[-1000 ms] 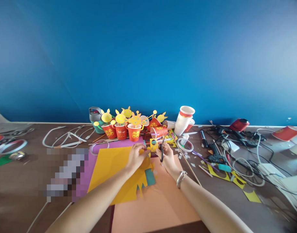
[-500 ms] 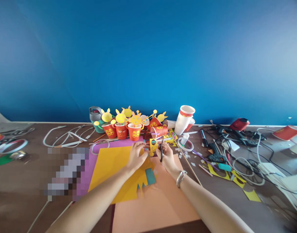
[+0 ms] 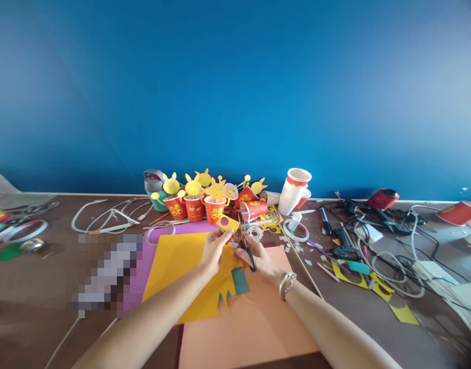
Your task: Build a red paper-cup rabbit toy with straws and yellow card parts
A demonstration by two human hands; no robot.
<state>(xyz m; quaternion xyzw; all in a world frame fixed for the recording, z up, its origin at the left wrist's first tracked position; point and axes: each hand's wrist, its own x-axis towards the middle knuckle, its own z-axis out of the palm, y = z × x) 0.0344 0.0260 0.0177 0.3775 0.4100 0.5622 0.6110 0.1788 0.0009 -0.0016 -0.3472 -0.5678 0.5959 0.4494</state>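
Observation:
Between the fingertips of my left hand (image 3: 215, 249) is a small piece of yellow paper (image 3: 228, 222) with a round hole cut in it. My right hand (image 3: 260, 260) is closed on dark-handled scissors (image 3: 251, 259), whose blades point up and away beside the paper. Whether the blades touch the paper I cannot tell. Under my hands lie a yellow sheet (image 3: 181, 274) with a jagged cut edge, a teal scrap (image 3: 241, 281) and a peach sheet (image 3: 250, 330). A roll of white tape (image 3: 254, 233) stands just beyond the scissors.
Red paper cups (image 3: 214, 209) with yellow paper animal heads line the back near the blue wall. A white cup stack (image 3: 294, 192) stands right of them. Cables, a glue gun (image 3: 346, 247) and yellow scraps (image 3: 348, 274) spread over the right side. A purple sheet (image 3: 135, 287) shows at left.
The yellow piece has turned and moved left with my left hand. My right hand has lowered slightly with the scissors, drawing them away from the paper and uncovering the tape roll.

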